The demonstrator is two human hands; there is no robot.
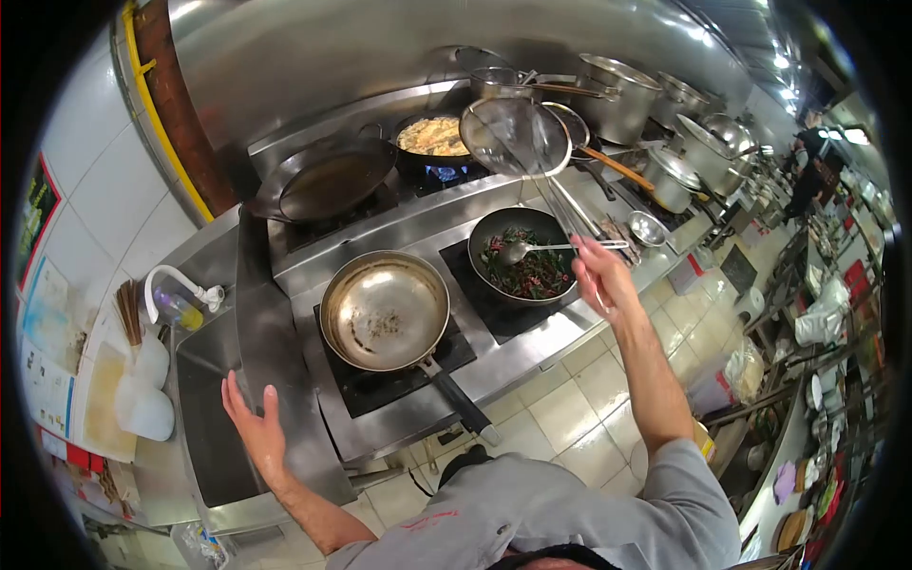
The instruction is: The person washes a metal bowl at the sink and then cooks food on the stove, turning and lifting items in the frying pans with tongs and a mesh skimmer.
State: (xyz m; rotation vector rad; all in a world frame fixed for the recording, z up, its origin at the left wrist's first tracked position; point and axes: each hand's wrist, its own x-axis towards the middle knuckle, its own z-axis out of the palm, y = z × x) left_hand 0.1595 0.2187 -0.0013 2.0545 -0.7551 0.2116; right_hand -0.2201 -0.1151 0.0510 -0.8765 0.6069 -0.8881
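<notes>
My right hand is closed around the long metal handle of a round wire strainer, raised and tilted over the stove. Below it, a dark pan holds dark leafy greens. A metal ladle lies in that pan, its handle passing close by my right fingers. My left hand hangs with fingers spread above the sink's edge, touching nothing that I can see. Between my hands, a worn steel frying pan sits on a black hob, its black handle pointing toward me; only dark specks show inside.
Behind, a pan of yellowish food stands over a blue flame, beside a large dark wok. Several pots line the back right. At left are a sink and a white faucet. Crowded shelves run along the right.
</notes>
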